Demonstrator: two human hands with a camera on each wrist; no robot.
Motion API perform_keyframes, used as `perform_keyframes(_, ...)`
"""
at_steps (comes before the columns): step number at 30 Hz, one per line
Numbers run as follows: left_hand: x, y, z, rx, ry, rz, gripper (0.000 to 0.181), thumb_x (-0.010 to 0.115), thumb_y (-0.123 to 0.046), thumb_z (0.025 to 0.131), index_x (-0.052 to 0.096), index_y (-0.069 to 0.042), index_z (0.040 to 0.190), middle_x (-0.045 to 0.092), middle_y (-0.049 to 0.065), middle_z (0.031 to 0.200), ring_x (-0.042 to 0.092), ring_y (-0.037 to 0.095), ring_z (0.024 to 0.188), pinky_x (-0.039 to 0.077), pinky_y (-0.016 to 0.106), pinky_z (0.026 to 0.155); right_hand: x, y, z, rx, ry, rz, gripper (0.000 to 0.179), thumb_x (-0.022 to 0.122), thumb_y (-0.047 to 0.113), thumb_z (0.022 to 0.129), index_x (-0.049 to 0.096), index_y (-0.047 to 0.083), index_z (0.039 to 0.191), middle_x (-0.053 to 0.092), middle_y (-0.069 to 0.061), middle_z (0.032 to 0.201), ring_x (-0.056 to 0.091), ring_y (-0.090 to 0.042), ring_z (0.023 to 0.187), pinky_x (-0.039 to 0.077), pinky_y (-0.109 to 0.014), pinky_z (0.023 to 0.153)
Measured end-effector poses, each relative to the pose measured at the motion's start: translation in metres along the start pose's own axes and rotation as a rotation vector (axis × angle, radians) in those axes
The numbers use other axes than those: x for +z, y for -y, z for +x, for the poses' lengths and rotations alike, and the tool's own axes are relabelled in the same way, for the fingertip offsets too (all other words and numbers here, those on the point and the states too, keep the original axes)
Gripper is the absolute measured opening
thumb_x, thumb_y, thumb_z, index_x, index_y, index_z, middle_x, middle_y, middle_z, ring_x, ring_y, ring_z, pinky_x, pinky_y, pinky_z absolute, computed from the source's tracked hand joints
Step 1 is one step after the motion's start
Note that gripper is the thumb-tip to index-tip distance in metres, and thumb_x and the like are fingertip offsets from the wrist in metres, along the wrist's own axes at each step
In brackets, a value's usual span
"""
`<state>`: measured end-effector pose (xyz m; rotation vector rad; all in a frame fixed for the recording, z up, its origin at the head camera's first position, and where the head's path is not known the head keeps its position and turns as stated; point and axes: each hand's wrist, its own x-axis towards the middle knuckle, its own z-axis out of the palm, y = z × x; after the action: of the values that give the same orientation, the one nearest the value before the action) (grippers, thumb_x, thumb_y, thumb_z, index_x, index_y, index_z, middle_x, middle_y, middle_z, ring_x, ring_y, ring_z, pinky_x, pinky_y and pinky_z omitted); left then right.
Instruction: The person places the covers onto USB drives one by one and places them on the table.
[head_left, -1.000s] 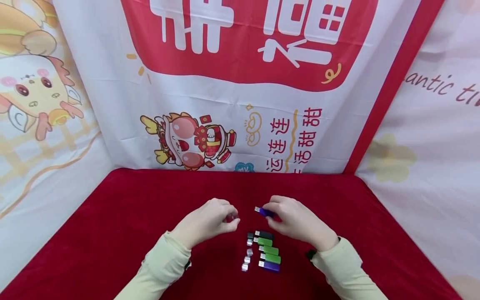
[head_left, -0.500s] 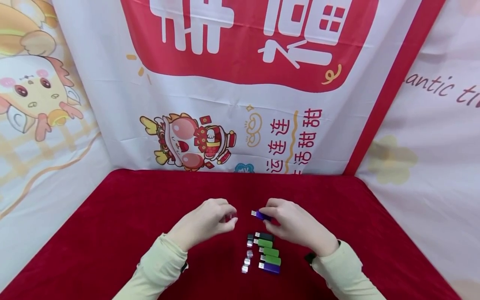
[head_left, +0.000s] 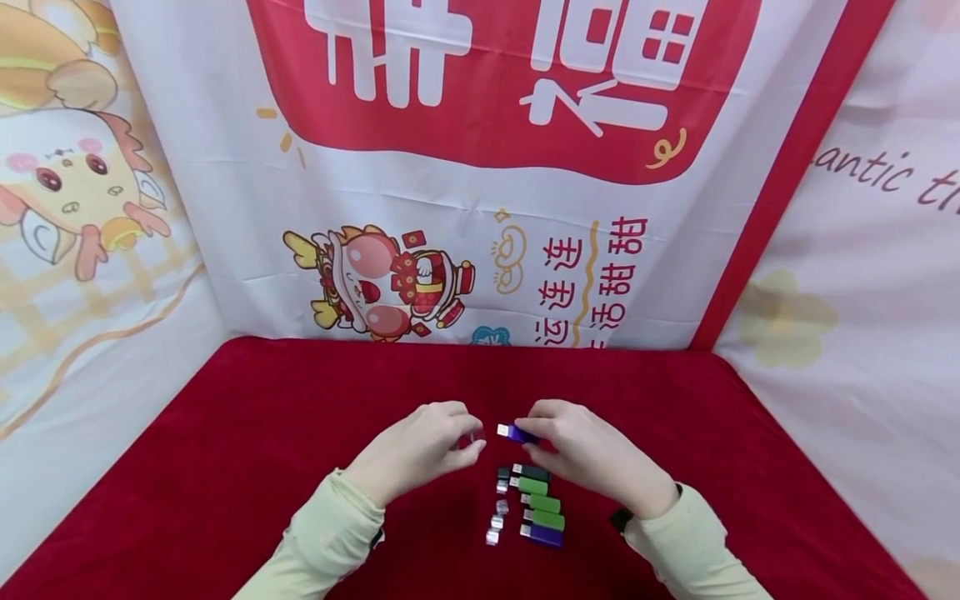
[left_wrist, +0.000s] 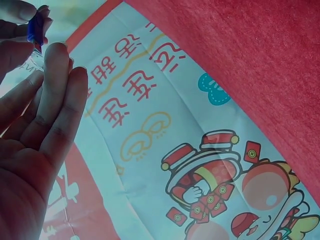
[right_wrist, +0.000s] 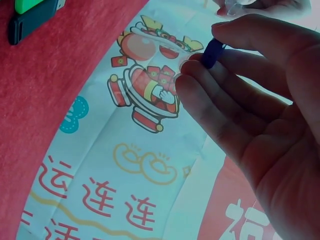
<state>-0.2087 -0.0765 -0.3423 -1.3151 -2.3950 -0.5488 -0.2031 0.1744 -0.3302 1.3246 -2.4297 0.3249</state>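
My right hand (head_left: 534,435) pinches a purple USB stick (head_left: 517,433) above the red tablecloth (head_left: 225,467), its metal plug pointing left. The same stick shows blue between my fingertips in the right wrist view (right_wrist: 212,52). My left hand (head_left: 471,438) pinches a small clear cap (head_left: 476,437) just left of the plug, with a narrow gap between cap and plug. In the left wrist view the stick (left_wrist: 34,27) sits at the top left, held above my left fingers (left_wrist: 55,90).
Below the hands lies a row of USB sticks: a black one (head_left: 534,472), three green ones (head_left: 543,503) and a purple one (head_left: 542,536). Several small clear caps (head_left: 496,522) lie to their left. Printed banners (head_left: 480,167) close in the back and sides.
Both hands have drawn closer together. The purple stick's plug has moved left and slightly down toward the cap in my left hand.
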Motion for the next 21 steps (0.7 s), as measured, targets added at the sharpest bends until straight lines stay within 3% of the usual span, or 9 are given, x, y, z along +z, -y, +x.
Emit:
perform_keyframes(8, -0.002, -0.003, 0.002, -0.005, 0.024, 0.072, 0.011, 0.077, -0.016, 0.086, 0.074, -0.007, 0.092, 0.064, 0.002, 0.082, 0.058, 0.007, 0.068, 0.048, 0.013, 0.065, 0.0, 0.006, 0.004, -0.032, -0.019, -0.004, 0.023, 0.083, 0.012, 0.079, 0.076, 0.007, 0.101, 0.063, 0.001, 0.088, 0.059, -0.008, 0.077, 0.05, -0.016, 0.071)
perform_keyframes(16, -0.001, -0.009, 0.004, 0.029, 0.05, 0.113, 0.009, 0.074, -0.017, 0.088, 0.071, -0.009, 0.084, 0.059, 0.0, 0.075, 0.053, 0.007, 0.064, 0.046, 0.013, 0.061, 0.001, 0.009, 0.004, -0.049, -0.038, 0.003, 0.023, 0.082, 0.01, 0.079, 0.076, 0.007, 0.101, 0.061, 0.001, 0.089, 0.058, -0.008, 0.076, 0.048, -0.013, 0.068)
perform_keyframes(21, 0.001, -0.011, 0.002, 0.035, 0.037, 0.141, 0.01, 0.074, -0.016, 0.088, 0.069, -0.01, 0.081, 0.054, -0.003, 0.071, 0.052, 0.006, 0.062, 0.045, 0.013, 0.059, 0.002, 0.01, 0.003, -0.052, -0.038, -0.016, 0.024, 0.083, 0.01, 0.078, 0.076, 0.008, 0.102, 0.06, 0.0, 0.089, 0.057, -0.009, 0.077, 0.049, -0.015, 0.069)
